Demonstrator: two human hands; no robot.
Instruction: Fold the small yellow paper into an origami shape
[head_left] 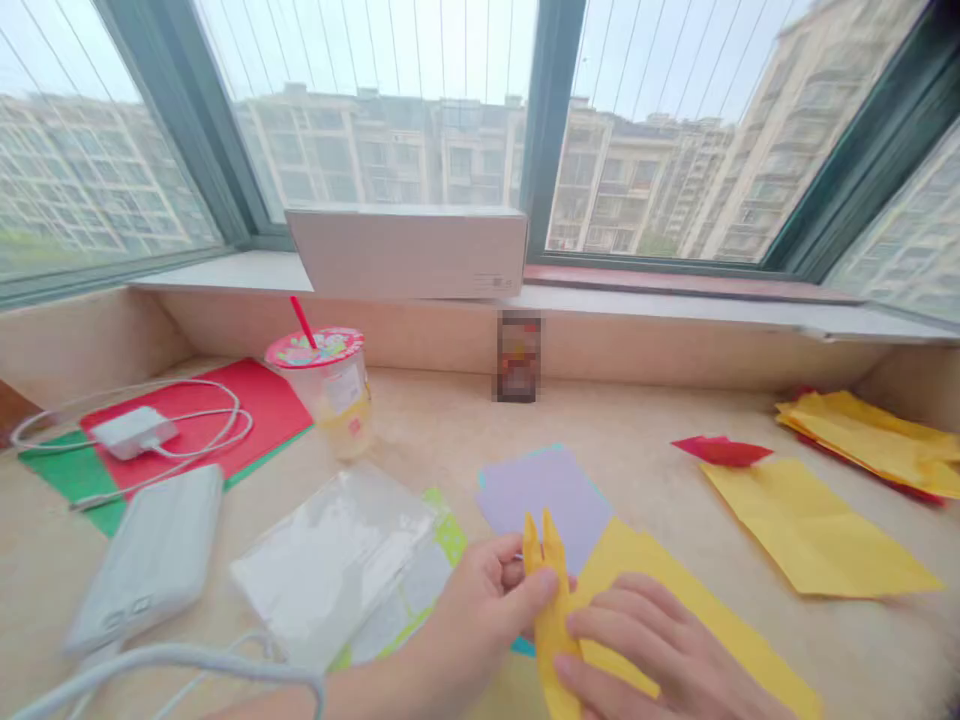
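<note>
— Where is the fold (553,625) held, and how is it turned?
— Between the left hand (495,605) and the right hand (660,650), touched by both; its long axis is run near to far, with two slim points at the far end
— How is it gripped?
— Its left side is clamped by left thumb and fingers; its near right edge is touched by right fingertips, though whether those are closed cannot be told
— And the materials?
— Matte yellow paper, narrowly folded; a flat yellow sheet (697,600) is seen to the right, a purple sheet (551,490) beyond, on a pale surface (427,420)
</note>
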